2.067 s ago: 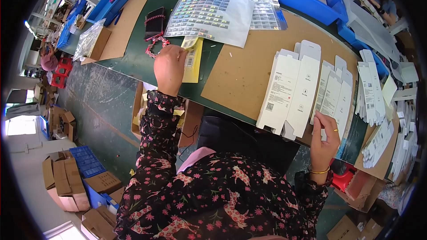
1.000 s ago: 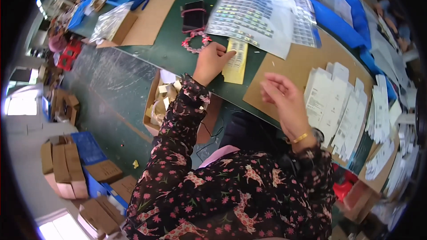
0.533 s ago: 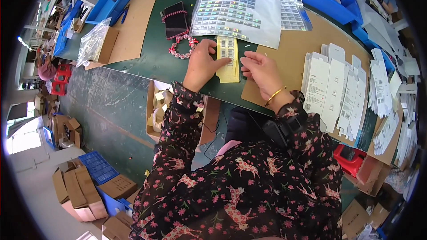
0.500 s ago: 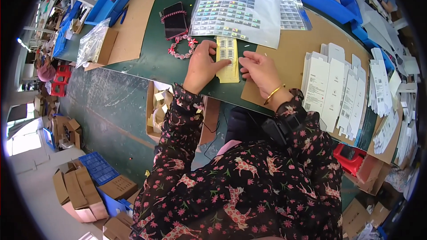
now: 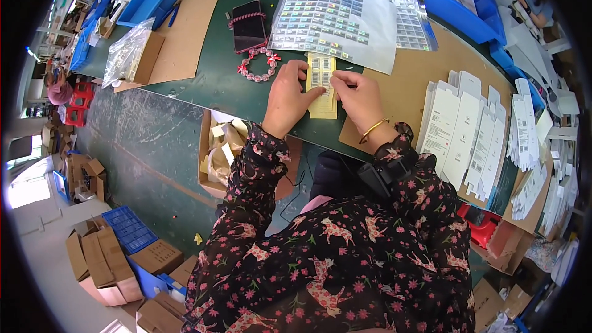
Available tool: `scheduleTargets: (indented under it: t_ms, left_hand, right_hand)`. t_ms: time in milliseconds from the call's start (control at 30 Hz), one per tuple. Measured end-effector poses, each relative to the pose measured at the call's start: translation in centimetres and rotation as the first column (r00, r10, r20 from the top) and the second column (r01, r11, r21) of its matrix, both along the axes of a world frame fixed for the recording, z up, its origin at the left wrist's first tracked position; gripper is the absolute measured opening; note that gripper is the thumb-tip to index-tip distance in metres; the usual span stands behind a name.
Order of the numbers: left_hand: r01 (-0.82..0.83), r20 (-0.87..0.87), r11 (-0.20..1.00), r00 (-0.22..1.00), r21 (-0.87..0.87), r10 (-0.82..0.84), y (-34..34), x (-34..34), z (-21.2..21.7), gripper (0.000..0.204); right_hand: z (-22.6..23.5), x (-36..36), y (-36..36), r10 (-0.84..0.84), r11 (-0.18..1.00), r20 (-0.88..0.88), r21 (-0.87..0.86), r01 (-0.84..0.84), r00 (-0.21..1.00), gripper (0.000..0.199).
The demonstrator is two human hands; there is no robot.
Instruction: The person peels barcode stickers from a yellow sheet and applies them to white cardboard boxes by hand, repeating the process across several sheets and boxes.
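A person in a dark floral top leans over a green table (image 5: 203, 80), both hands meeting on a yellow label strip (image 5: 323, 86) that lies flat near the table's front edge. The left hand (image 5: 288, 95) presses down at the strip's nine o'clock side, thumb across it; the right hand (image 5: 359, 98), a gold bangle (image 5: 372, 129) on its wrist, pinches at the strip's upper part with thumb and forefinger curled together. Below the table edge, at seven o'clock of the hands, a cardboard box (image 5: 213, 154) holds paper scraps. At three o'clock, white folded cartons (image 5: 459, 132) are fanned out on a brown board. Beyond the hands, at eleven o'clock, lie a pink bead bracelet (image 5: 259, 65) and a dark phone (image 5: 248, 24); at twelve o'clock a large sheet of small stickers (image 5: 333, 18) is spread, with blue bins (image 5: 444, 6) farther back.
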State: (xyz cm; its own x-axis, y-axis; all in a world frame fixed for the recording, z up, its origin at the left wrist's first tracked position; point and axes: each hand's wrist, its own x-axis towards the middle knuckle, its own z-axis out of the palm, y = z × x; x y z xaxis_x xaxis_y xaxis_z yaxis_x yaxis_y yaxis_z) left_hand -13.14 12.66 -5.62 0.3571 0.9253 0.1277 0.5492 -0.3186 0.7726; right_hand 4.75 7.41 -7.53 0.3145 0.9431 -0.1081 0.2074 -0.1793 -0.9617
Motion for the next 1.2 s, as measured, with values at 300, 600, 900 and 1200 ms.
scheduleTargets:
  t_ms: [300,600,900,1200]
  left_hand:
    - [0.009,0.001,1.000,1.000,0.020,-0.009,0.4,0.0,-0.8,0.056]
    - [0.034,0.037,0.999,0.999,0.020,-0.035,0.7,-0.5,-0.7,0.046]
    - [0.000,0.149,1.000,0.989,-0.020,0.003,1.1,-0.6,-1.0,0.040]
    - [0.008,0.293,0.985,0.955,-0.170,0.043,1.5,-0.2,-1.4,0.042]
  right_hand:
    - [1.3,0.4,-0.1,-0.040,0.995,-0.146,-0.099,0.026,0.988,0.036]
    - [0.4,0.8,-0.4,0.034,0.993,-0.122,-0.111,-0.048,0.992,0.034]
    - [2.4,0.2,-0.2,-0.035,0.996,-0.342,-0.093,0.003,0.939,0.028]
    - [2.0,0.7,0.5,-0.148,0.972,-0.484,-0.233,0.036,0.862,0.027]
